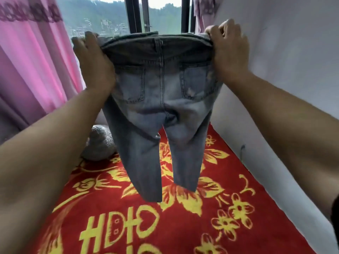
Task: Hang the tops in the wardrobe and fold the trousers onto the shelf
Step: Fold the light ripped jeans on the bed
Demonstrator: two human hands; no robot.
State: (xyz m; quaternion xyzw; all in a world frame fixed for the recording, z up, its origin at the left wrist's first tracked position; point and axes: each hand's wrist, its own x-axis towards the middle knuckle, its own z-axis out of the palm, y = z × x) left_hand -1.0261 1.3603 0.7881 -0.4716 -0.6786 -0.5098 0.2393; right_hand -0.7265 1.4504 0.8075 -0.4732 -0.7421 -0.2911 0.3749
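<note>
Left hand (pixel 93 61) and right hand (pixel 229 52) grip the jeans (pixel 161 99) waistband between them.

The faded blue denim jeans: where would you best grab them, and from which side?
Grip the faded blue denim jeans by the thick waistband, at its two ends, coming in from either side, as the left hand and right hand do. Held there, it stretches flat and both legs hang freely.

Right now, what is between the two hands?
In the head view, the waistband of the jeans stretches between the left hand and the right hand; both grip it.
</note>
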